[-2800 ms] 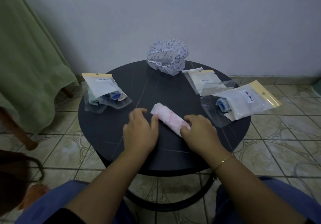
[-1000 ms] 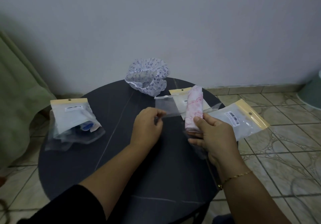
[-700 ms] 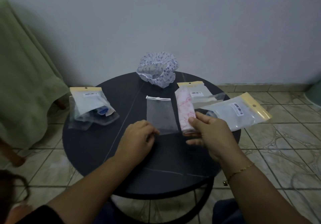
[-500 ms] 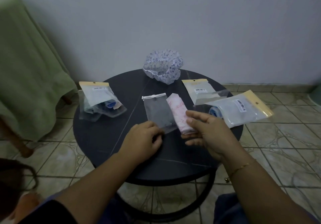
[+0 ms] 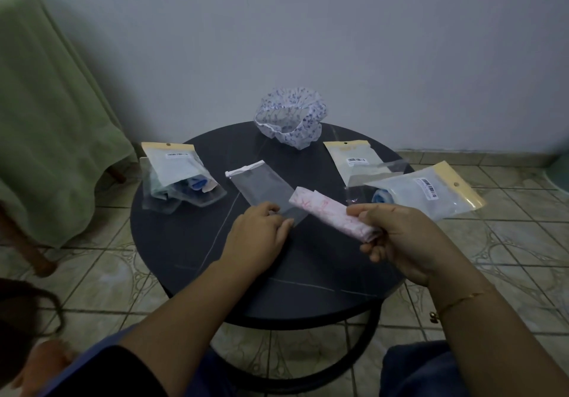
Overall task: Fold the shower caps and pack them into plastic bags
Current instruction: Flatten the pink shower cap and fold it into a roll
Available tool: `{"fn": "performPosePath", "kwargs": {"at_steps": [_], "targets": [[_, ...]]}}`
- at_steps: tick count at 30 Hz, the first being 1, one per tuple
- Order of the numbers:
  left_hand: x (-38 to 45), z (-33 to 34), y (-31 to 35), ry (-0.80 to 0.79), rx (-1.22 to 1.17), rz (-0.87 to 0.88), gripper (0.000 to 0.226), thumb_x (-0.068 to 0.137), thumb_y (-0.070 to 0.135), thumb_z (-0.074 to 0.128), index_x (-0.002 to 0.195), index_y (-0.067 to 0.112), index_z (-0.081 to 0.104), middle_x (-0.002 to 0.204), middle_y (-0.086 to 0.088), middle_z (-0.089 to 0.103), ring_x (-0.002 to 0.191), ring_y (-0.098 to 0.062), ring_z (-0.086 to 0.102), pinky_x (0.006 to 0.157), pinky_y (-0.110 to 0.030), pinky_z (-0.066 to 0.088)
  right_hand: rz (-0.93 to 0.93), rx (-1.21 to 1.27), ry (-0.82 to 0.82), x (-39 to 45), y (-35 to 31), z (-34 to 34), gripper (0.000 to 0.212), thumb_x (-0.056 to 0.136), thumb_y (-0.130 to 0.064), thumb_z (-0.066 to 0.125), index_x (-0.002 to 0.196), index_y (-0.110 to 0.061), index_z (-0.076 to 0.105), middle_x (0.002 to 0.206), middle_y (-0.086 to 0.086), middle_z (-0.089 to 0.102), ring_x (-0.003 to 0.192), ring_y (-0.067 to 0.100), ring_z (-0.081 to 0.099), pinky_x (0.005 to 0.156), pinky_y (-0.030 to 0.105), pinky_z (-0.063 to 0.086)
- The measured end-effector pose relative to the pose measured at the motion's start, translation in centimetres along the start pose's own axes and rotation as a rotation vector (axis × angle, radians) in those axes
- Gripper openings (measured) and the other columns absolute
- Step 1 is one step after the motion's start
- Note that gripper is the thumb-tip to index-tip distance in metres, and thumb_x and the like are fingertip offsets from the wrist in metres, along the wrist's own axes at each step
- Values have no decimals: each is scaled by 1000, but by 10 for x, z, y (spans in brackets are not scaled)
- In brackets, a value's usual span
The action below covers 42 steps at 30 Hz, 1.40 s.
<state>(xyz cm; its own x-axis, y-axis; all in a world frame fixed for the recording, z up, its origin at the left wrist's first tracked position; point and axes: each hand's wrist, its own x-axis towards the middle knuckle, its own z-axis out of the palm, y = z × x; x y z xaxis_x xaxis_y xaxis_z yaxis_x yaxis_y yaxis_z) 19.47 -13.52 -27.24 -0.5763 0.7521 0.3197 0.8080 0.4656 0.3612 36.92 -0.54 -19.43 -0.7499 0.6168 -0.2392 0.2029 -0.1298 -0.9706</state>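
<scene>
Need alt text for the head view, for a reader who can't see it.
Over a round dark table, the right hand holds a folded pink cap beside a clear bag that the left hand pinches. Filled bags and an unfolded blue-print cap lie around.

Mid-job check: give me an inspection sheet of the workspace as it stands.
Surface: round dark table.
Job's things: folded pink cap held above the table; clear bag lying flat; blue-print cap unfolded at the far edge; packed bags at left and right, one more bag behind.
Clutter: nothing seen.
Grippers: left hand pinches the clear bag's near end; right hand grips the pink cap.
Cables: nothing seen.
Surroundings: green cloth at left, tiled floor, plain wall.
</scene>
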Motion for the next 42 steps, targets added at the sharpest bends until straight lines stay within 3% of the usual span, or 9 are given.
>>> {"fn": "performPosePath", "kwargs": {"at_steps": [4, 7, 14, 22, 29, 34, 39, 42], "targets": [[7, 2, -3, 19, -15, -44, 19, 88, 29, 60, 93, 15, 73, 119, 1, 57, 100, -18, 57, 85, -34, 47, 17, -74, -4, 2, 0, 3, 24, 94, -6, 44, 96, -8, 68, 78, 12, 62, 50, 16, 54, 41, 24, 43], [11, 5, -3, 38, -8, -69, 18, 86, 26, 61, 98, 14, 69, 116, -1, 56, 103, -20, 55, 87, -35, 46, 22, -68, -2, 5, 0, 4, 24, 94, -6, 44, 98, -8, 68, 79, 13, 62, 50, 17, 54, 40, 22, 43], [16, 10, -4, 46, 175, -46, 25, 88, 32, 59, 107, 22, 71, 137, -9, 51, 119, -32, 49, 93, -41, 40, 27, -36, -2, 11, 2, 4, 23, 94, -6, 45, 99, -6, 68, 80, 15, 63, 49, 17, 54, 38, 22, 43], [19, 8, -3, 10, 213, -61, 54, 90, 40, 53, 139, 18, 45, 149, 0, 37, 130, -21, 39, 99, -37, 37, 35, -79, -21, 13, 2, 12, 24, 93, -4, 45, 93, -9, 69, 79, 14, 64, 49, 17, 56, 39, 23, 44], [19, 3, -2, 9, 169, -110, 58, 89, 42, 53, 141, 19, 40, 151, 5, 33, 132, -18, 35, 102, -35, 33, 50, -202, -2, 18, 0, 19, 23, 92, -8, 47, 94, -11, 70, 78, 15, 65, 51, 21, 55, 39, 23, 42], [18, 0, -1, 27, 166, -94, 59, 87, 39, 55, 141, 19, 41, 150, 5, 35, 132, -18, 36, 100, -34, 33, -9, -297, -7, 21, 3, 27, 22, 91, -12, 51, 84, -21, 70, 70, 15, 68, 58, 28, 55, 42, 26, 43], [17, 0, 1, 45, 189, -26, 59, 87, 37, 56, 141, 19, 41, 150, 4, 35, 131, -19, 37, 96, -35, 33, -35, -362, -7, 23, 5, 49, 23, 93, -14, 47, 94, -23, 68, 60, 10, 61, 38, 15, 47, 41, 20, 42], [17, 3, 1, 69, 200, 6, 60, 82, 36, 64, 136, 14, 48, 144, -1, 45, 124, -24, 46, 92, -38, 39, -37, -334, 36, 31, 9, 58, 24, 94, -12, 46, 99, -22, 67, 59, 6, 58, 27, 3, 42, 35, 14, 38]]}}
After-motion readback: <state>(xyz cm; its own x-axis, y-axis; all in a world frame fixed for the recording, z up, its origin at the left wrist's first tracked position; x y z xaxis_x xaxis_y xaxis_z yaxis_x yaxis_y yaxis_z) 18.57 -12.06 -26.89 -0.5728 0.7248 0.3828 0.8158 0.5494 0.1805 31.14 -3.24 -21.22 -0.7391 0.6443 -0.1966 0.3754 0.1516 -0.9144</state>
